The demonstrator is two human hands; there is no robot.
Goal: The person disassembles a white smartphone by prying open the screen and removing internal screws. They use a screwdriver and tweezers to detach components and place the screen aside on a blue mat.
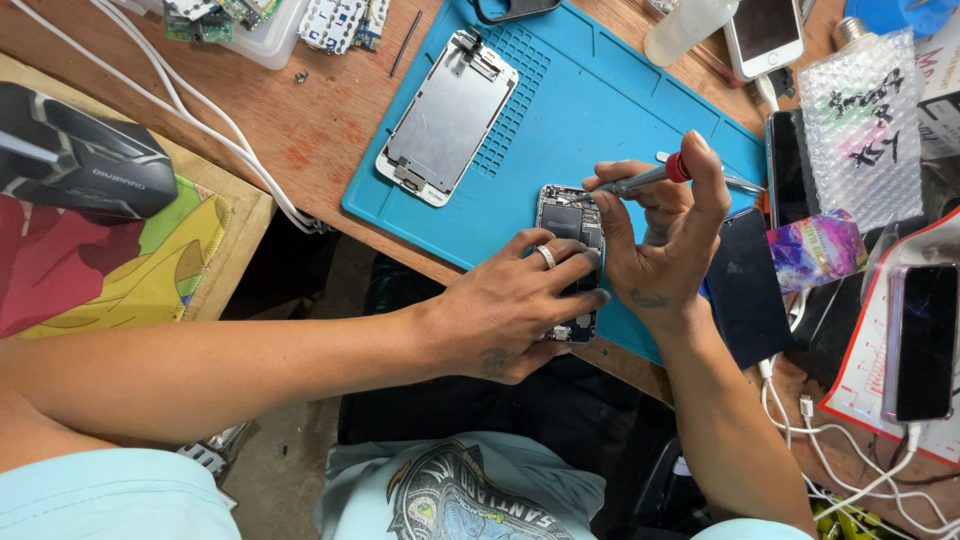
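Phone (pixel 568 222), opened up, lies on the blue mat (pixel 600 100), pinned under the left hand (pixel 520 305), fingers pressed flat on it. Right hand (pixel 660 240) clenches a screwdriver (pixel 640 180), tip down on the phone's top end. Detached screen (pixel 447 117) sits up-left of the grip.

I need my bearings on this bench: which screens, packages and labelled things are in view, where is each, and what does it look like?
Detached white-framed phone display panel: upper blue mat, face down, grey back.
White smartphone: top right, blank pale screen.
Bubble-wrap package: right edge, clear with black handwriting.
Dark-screened phone in clear case: far right, lying on red-and-white printed sheet.
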